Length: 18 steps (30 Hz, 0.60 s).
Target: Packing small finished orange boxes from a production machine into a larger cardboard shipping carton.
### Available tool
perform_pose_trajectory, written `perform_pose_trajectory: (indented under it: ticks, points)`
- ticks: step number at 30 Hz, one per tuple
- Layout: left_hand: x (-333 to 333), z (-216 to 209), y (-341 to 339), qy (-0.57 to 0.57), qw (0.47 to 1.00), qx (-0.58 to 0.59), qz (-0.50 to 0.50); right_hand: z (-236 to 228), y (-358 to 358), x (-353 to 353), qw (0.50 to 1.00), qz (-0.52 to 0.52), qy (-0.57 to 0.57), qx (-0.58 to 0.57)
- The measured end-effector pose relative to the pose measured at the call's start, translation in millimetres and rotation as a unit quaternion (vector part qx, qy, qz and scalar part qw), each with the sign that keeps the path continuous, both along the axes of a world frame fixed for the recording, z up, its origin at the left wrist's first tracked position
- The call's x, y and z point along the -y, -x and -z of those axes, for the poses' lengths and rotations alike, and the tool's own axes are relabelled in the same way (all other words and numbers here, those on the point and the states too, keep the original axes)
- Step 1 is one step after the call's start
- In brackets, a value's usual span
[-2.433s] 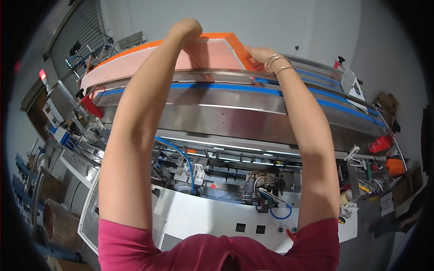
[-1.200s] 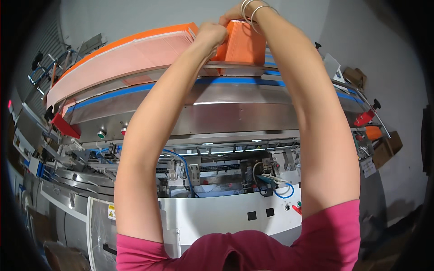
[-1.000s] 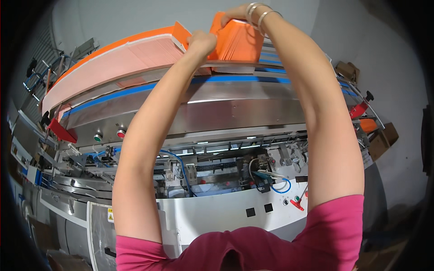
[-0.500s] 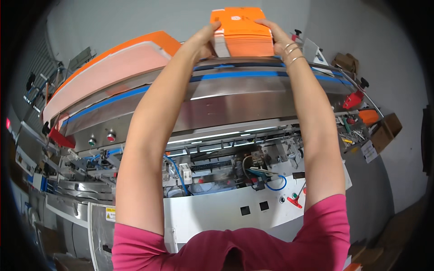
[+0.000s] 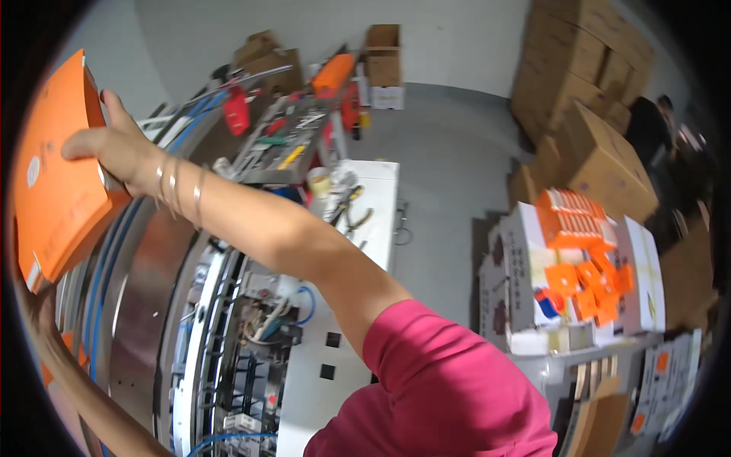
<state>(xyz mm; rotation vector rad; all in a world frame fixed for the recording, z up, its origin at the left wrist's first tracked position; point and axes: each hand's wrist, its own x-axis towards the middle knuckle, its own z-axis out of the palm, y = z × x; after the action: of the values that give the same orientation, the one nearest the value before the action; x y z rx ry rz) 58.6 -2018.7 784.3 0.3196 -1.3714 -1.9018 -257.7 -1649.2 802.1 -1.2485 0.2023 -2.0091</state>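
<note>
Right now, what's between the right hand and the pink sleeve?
A bare arm with thin bracelets lies between the right hand and the pink sleeve, in the head view.

L hand [image 5: 38, 302] — mostly hidden by stack [image 5: 62, 183].

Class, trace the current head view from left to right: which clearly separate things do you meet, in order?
The orange stack in the right hand, the silver bangles on that wrist, a red bracket, a long orange item, an upright brown carton, then loose orange pieces.
</note>
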Motion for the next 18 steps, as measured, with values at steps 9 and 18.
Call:
perform_pose_trajectory:
  ticks: [9, 18]
  points:
    - [-393.8, 92.7, 209.2, -0.059, 0.986, 0.020, 0.156, 137.0, 12.9, -238.6, 0.945, 0.291, -0.145, -0.025]
    - [-604.9, 194.8, 317.4, -0.078, 0.887, 0.024, 0.455, 238.4, 19.3, -459.6, 0.856, 0.472, -0.202, 0.061]
